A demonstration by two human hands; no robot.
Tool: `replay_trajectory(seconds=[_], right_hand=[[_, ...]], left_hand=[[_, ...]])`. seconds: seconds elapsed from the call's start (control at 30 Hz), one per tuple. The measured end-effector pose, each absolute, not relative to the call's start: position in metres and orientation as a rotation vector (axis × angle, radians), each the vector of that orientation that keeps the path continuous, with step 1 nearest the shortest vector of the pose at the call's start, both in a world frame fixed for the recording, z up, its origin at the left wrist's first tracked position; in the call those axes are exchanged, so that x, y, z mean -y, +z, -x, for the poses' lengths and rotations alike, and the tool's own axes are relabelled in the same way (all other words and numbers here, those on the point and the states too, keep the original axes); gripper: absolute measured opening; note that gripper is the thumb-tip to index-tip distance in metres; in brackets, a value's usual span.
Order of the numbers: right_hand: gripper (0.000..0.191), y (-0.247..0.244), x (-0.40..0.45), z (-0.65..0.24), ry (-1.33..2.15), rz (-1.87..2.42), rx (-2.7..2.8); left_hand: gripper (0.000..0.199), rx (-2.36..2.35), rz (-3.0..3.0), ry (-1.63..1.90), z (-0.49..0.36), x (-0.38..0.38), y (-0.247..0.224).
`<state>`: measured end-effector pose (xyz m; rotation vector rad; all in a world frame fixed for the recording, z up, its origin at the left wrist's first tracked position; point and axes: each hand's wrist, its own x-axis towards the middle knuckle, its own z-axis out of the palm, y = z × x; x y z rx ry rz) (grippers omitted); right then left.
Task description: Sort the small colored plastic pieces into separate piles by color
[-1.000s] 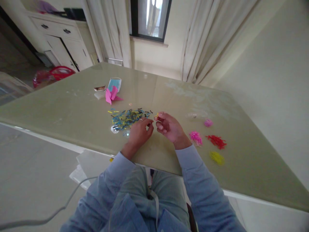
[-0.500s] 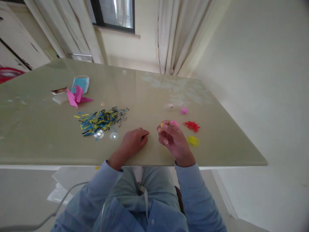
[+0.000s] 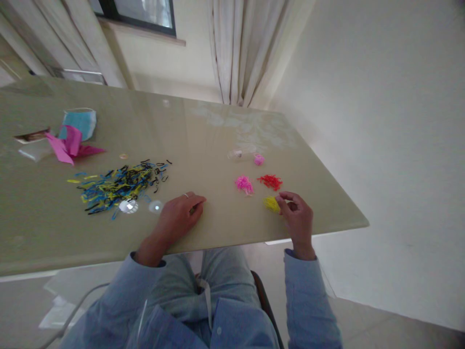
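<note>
At the yellow pile (image 3: 271, 204) is the right hand (image 3: 298, 217), patterned strip (image 3: 32, 135) illegible

You can read no text, label, brand, number or sign here; on the narrow, flat brown-and-white strip (image 3: 32, 135) to your far left, any marking is too small and blurred to make out.

One head-worn camera looks forward and down across the table (image 3: 221, 218).
</note>
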<state>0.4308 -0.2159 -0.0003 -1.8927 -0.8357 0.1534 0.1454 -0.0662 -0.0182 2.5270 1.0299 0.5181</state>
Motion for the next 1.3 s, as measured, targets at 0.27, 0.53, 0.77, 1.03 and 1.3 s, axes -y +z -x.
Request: replay_trajectory(seconds=[0.27, 0.53, 0.77, 1.03, 1.3], right_hand=[[0.039, -0.012, 0.221, -0.447, -0.005, 2.044, 1.007], [0.036, -0.011, 0.223, -0.417, 0.025, 1.867, 0.822], [0.028, -0.006, 0.202, -0.361, 0.710, 1.463, 1.151], [0.027, -0.009, 0.182, -0.369, 0.875, 1.447, 1.228], [0.029, -0.010, 0.187, -0.366, 0.807, 1.502, 1.253]], left_hand=[[0.031, -1.008, -2.508, 0.567, -0.144, 0.066, -0.021], [0.029, -1.002, -2.499, 0.579, -0.144, 0.067, -0.022], [0.025, -0.959, -2.423, 0.690, -0.141, 0.065, -0.021], [0.021, -1.063, -2.267, 0.960, -0.118, 0.060, -0.018], [0.026, -1.722, -2.182, 0.999, -0.054, 0.043, -0.007]])
